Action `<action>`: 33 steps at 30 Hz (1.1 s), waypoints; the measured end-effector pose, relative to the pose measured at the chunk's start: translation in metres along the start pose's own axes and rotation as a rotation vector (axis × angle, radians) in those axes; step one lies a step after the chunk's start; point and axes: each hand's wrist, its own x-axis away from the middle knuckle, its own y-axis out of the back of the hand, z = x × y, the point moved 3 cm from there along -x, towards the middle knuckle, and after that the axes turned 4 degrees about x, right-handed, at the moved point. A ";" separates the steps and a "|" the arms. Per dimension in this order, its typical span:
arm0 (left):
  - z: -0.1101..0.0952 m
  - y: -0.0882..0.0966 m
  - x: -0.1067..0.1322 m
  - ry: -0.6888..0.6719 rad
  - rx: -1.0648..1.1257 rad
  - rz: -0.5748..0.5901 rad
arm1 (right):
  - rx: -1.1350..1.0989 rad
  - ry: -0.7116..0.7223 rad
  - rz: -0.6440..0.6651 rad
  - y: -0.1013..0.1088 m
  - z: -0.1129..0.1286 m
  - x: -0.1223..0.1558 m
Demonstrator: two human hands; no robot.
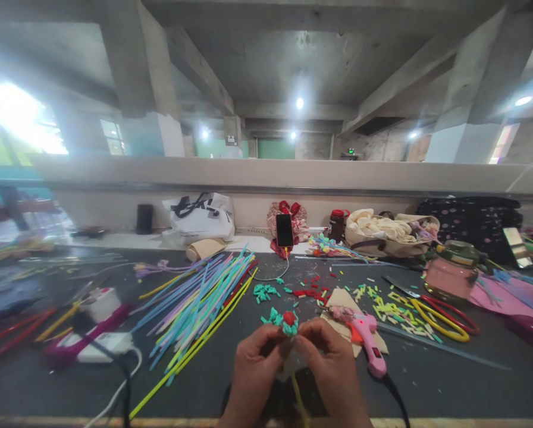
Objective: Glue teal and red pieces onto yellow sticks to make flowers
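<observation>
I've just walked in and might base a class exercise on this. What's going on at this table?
A person is pinching a small teal piece with a red centre between the fingertips of both hands, the left hand and right hand; a yellow stem hangs below. A pink glue gun lies to the right, partly over card. Long coloured strips lie to the left, with teal, red and yellow bits scattered beyond the hands.

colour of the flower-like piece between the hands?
Flower-like piece: teal green around a red centre. Best in the head view.
</observation>
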 end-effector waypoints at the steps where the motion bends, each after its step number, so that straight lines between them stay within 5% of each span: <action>1: 0.000 0.000 0.000 -0.004 -0.002 0.002 | 0.013 0.000 0.006 -0.001 -0.001 -0.001; 17: -0.006 -0.001 0.002 0.013 0.011 -0.020 | 0.022 -0.062 0.010 -0.004 -0.001 -0.006; 27: 0.012 -0.001 -0.006 0.373 0.437 -0.026 | -0.009 -0.118 0.083 -0.009 -0.022 0.013; 33: 0.013 -0.001 -0.005 0.452 0.615 -0.020 | -0.002 -0.114 0.243 -0.027 -0.021 0.016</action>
